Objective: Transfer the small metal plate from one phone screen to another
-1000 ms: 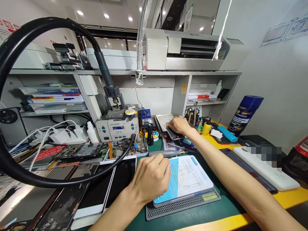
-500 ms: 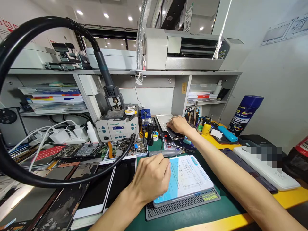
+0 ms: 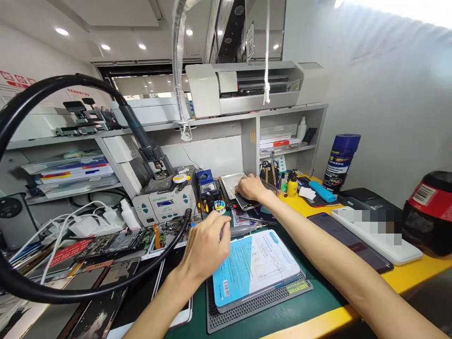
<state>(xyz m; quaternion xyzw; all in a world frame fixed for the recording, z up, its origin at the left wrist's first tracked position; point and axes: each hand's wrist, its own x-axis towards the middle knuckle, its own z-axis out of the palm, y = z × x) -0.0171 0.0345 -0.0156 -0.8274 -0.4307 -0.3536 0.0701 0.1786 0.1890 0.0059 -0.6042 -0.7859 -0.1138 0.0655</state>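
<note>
My left hand (image 3: pixel 206 242) is curled into a loose fist above the left edge of a blue-and-white package (image 3: pixel 259 268); its fingertips are hidden and nothing sticks out of it. The package lies on a grey perforated mat (image 3: pixel 254 303). Stretched to the back of the bench, my right hand (image 3: pixel 251 187) has its fingers bent over a dark flat panel (image 3: pixel 247 203), beside a silver-white plate (image 3: pixel 231 182). What exactly the panel is does not show. A grey pen-shaped tool (image 3: pixel 245 230) lies just behind the package.
A thick black hose (image 3: pixel 106 295) loops across the left side from the soldering station (image 3: pixel 164 205). Opened phones and circuit boards (image 3: pixel 130 242) crowd the left. To the right are a spray can (image 3: pixel 341 162), a yellow bottle (image 3: pixel 292 184), a dark phone (image 3: pixel 349 240) and a bottle with a red label (image 3: pixel 429 212).
My view has tilted up and turned right, so the bench appears shifted left. My left hand has lifted slightly off the package's edge, its thumb more apart. My right hand stays at the dark panel.
</note>
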